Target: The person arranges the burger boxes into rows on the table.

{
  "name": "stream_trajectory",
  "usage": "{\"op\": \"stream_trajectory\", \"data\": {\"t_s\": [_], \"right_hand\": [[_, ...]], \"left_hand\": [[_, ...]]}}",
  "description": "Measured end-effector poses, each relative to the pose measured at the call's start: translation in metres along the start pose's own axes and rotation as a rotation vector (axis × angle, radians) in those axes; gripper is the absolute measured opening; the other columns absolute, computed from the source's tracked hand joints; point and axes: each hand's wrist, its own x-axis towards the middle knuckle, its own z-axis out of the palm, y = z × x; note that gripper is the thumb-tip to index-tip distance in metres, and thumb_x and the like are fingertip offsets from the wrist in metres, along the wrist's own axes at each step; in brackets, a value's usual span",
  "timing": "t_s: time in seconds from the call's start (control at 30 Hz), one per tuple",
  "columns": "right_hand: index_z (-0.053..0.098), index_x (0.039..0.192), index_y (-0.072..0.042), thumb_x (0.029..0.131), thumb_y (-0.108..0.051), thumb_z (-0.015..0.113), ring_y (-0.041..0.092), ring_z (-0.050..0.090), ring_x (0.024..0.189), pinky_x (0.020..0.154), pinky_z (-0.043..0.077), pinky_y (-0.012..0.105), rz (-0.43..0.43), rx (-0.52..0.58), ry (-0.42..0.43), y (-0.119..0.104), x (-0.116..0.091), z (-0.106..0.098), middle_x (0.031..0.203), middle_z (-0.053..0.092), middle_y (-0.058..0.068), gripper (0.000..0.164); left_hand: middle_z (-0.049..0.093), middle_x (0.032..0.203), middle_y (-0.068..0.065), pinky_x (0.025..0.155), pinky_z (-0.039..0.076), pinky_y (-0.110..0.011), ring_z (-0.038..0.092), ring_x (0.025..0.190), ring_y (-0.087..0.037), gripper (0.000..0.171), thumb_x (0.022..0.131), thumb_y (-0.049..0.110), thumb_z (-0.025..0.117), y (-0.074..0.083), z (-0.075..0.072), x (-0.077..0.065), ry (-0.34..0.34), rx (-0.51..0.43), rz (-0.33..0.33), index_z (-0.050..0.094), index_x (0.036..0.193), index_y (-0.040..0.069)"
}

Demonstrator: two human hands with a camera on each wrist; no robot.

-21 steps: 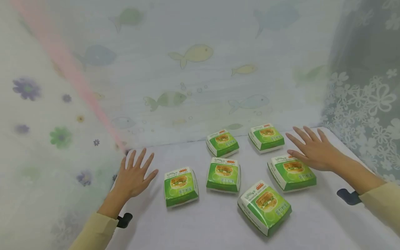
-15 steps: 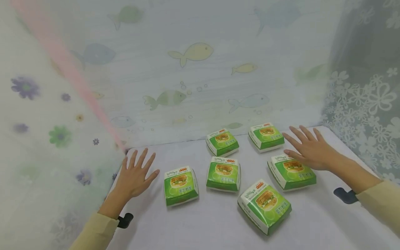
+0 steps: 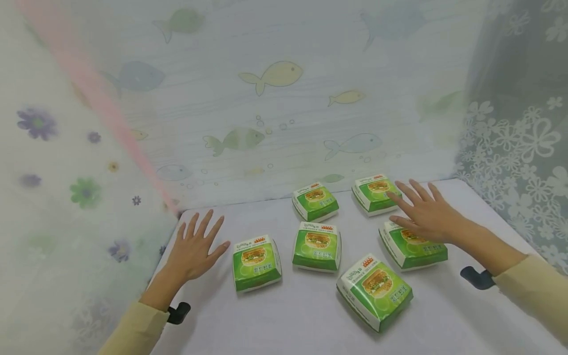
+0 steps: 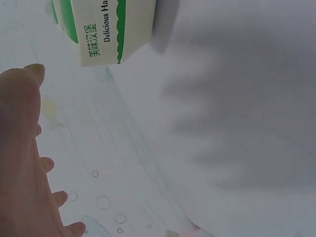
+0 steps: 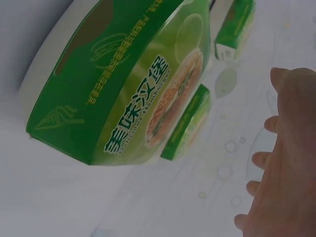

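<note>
Several green-and-white cardboard burger boxes lie closed on a white surface. My left hand (image 3: 191,249), fingers spread, is beside the leftmost burger box (image 3: 256,268); its thumb points toward that box, whose white side (image 4: 113,29) shows in the left wrist view. My right hand (image 3: 432,217) is held with spread fingers above the right-hand burger box (image 3: 410,251) and overlaps its far edge in the head view. Its fingertips also reach over the edge of the back right burger box (image 3: 372,195). Neither hand holds anything. In the right wrist view, a burger box (image 5: 133,98) stands large beside the hand.
A middle burger box (image 3: 317,249), a back burger box (image 3: 314,202) and a front burger box (image 3: 374,296) lie between the hands. A fish-print curtain (image 3: 275,123) rises behind the white tabletop (image 3: 284,320). Flower-print sheets hang at both sides.
My right hand has moved left, over more of the right-hand box and toward the back right one. The left hand has shifted slightly right, closer to the leftmost box. The boxes stay put.
</note>
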Motion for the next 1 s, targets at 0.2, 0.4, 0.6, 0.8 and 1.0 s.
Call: {"op": "stream_trajectory", "data": {"t_s": [0.2,0.4,0.6,0.8,1.0], "right_hand": [[0.034,0.160,-0.009,0.104,-0.049,0.054,0.052,0.012,0.151,0.118,0.006,0.073,-0.010,0.037,0.001,-0.015,0.003,-0.004,0.165,0.020,0.026,0.071],[0.037,0.158,-0.008,0.104,-0.048,0.054,0.051,0.012,0.151,0.117,0.007,0.073,-0.027,0.042,0.010,-0.026,0.003,-0.005,0.166,0.020,0.025,0.070],[0.036,0.159,-0.010,0.104,-0.050,0.054,0.050,0.011,0.152,0.117,0.006,0.073,-0.029,0.052,0.007,-0.034,0.005,-0.006,0.167,0.019,0.024,0.070],[0.037,0.159,-0.012,0.104,-0.051,0.053,0.049,0.011,0.153,0.117,0.007,0.074,-0.053,0.088,0.007,-0.042,0.007,-0.009,0.167,0.020,0.023,0.069],[0.035,0.160,-0.013,0.105,-0.051,0.052,0.047,0.009,0.154,0.118,0.005,0.072,-0.075,0.139,-0.003,-0.051,0.011,-0.009,0.167,0.019,0.022,0.070]], "left_hand": [[0.019,0.168,-0.016,0.115,0.019,-0.073,0.017,0.151,-0.049,0.076,0.103,0.059,0.048,0.002,0.002,0.001,0.033,-0.051,0.019,0.026,0.163,0.018],[0.018,0.169,-0.017,0.116,0.019,-0.073,0.016,0.151,-0.048,0.077,0.103,0.058,0.049,0.007,-0.001,0.001,0.028,-0.079,0.019,0.025,0.164,0.018],[0.018,0.169,-0.016,0.115,0.022,-0.072,0.017,0.151,-0.048,0.078,0.102,0.057,0.051,0.011,-0.001,-0.002,0.030,-0.086,0.017,0.024,0.164,0.018],[0.021,0.168,-0.017,0.113,0.025,-0.073,0.021,0.150,-0.049,0.077,0.102,0.054,0.054,0.016,0.001,-0.006,0.054,-0.117,0.027,0.027,0.163,0.017],[0.019,0.168,-0.016,0.112,0.025,-0.075,0.019,0.150,-0.049,0.078,0.102,0.056,0.053,0.017,0.003,-0.008,0.036,-0.159,0.022,0.025,0.164,0.017]]}}
